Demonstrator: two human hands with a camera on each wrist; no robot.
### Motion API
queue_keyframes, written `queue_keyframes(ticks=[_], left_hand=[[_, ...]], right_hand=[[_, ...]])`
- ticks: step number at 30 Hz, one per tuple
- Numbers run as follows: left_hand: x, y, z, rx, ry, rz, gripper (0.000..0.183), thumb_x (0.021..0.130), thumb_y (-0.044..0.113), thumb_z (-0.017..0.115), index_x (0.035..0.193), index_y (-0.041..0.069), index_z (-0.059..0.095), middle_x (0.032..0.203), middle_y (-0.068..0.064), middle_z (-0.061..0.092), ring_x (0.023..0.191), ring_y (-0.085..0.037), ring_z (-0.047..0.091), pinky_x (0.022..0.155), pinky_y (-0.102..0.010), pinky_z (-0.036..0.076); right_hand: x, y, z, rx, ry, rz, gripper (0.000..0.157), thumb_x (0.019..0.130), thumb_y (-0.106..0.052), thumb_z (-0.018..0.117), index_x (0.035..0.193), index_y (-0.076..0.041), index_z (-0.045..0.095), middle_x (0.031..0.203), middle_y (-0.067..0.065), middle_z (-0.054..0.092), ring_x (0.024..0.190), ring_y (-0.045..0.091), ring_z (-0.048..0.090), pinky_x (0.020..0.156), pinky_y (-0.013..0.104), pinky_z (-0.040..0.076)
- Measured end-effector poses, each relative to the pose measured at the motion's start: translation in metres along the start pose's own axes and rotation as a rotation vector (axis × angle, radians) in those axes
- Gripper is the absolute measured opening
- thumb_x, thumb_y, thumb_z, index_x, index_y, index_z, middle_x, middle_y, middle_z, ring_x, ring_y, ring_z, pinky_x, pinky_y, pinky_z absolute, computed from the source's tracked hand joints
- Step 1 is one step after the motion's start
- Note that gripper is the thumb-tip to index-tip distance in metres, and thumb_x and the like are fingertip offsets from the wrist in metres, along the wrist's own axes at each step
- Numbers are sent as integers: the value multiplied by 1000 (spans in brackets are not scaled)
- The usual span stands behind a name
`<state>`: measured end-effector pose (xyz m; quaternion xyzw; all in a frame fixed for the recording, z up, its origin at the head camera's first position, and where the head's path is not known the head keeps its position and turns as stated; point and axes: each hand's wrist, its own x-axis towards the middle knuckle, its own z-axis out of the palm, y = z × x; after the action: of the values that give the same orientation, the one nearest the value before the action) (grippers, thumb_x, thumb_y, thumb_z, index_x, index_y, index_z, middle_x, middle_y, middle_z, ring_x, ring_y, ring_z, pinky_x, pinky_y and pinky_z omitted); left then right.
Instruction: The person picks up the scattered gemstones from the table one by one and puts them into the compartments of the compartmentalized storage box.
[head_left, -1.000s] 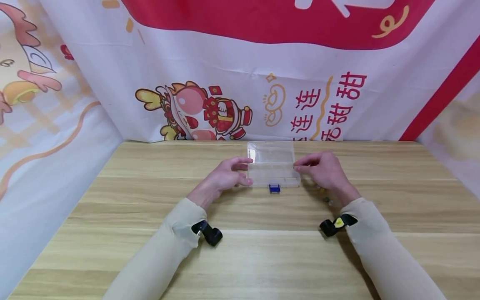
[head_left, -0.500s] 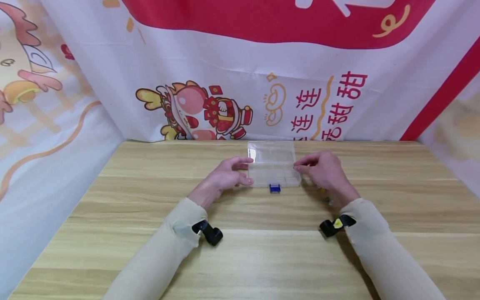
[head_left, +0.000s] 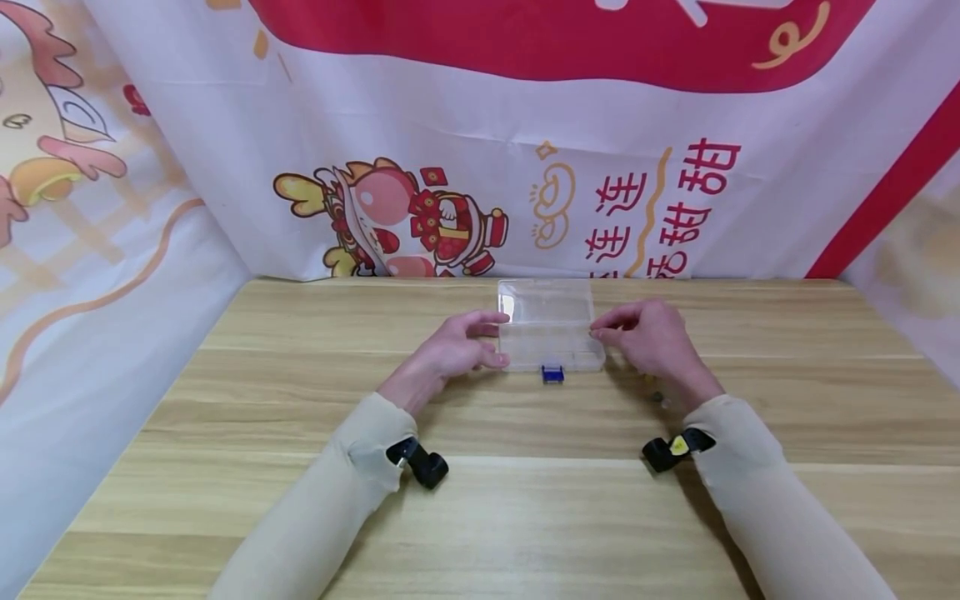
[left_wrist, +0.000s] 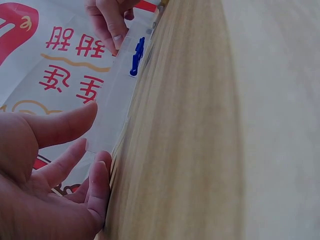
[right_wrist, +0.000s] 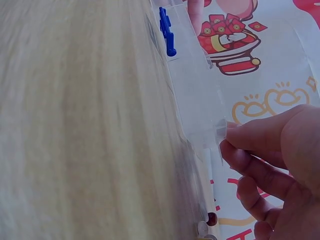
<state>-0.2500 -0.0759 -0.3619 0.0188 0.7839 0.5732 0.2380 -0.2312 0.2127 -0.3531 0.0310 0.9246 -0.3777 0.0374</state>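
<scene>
A clear plastic compartment box point(head_left: 551, 348) stands near the table's back edge, its transparent lid point(head_left: 551, 300) raised at the rear. At the front is a blue latch point(head_left: 552, 375). Spread and relaxed, the fingers of my left hand point(head_left: 453, 343) rest about the box's left side; the left wrist view shows them at its end. My right hand point(head_left: 652, 337) is at the right side, thumb and index finger together. In the right wrist view they pinch a small clear piece point(right_wrist: 221, 131) against the box's edge; its exact kind cannot be told.
Several small bead-like things lie beneath my right wrist, among them a dark red one point(right_wrist: 212, 219) and a clear one point(right_wrist: 202, 229). Behind the wooden table point(head_left: 525, 525) hangs a printed cloth point(head_left: 450, 108), close to the lid.
The head view has shifted slightly. Both hands keep their places at the box, and the box, lid and small things look the same.
</scene>
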Motion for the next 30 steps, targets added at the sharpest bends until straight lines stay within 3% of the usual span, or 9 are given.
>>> queue_keyframes(ticks=[8,30], left_hand=[[0,0,0,-6,-9,15,68,88,0,79,148,24,60,155,-7,54,131,-27,57,90,-31,52],[-4,1,-1,-7,-14,13,67,88,1,79,148,24,59,155,-6,53,133,-27,56,92,-31,52]], right_hand=[[1,1,0,-41,-1,-34,13,99,-25,76,108,-19,83,112,9,75,93,26,56,70,33,45],[-1,-1,1,-53,-13,-16,13,100,-23,74,110,-19,81,110,9,72,93,26,55,69,32,46]])
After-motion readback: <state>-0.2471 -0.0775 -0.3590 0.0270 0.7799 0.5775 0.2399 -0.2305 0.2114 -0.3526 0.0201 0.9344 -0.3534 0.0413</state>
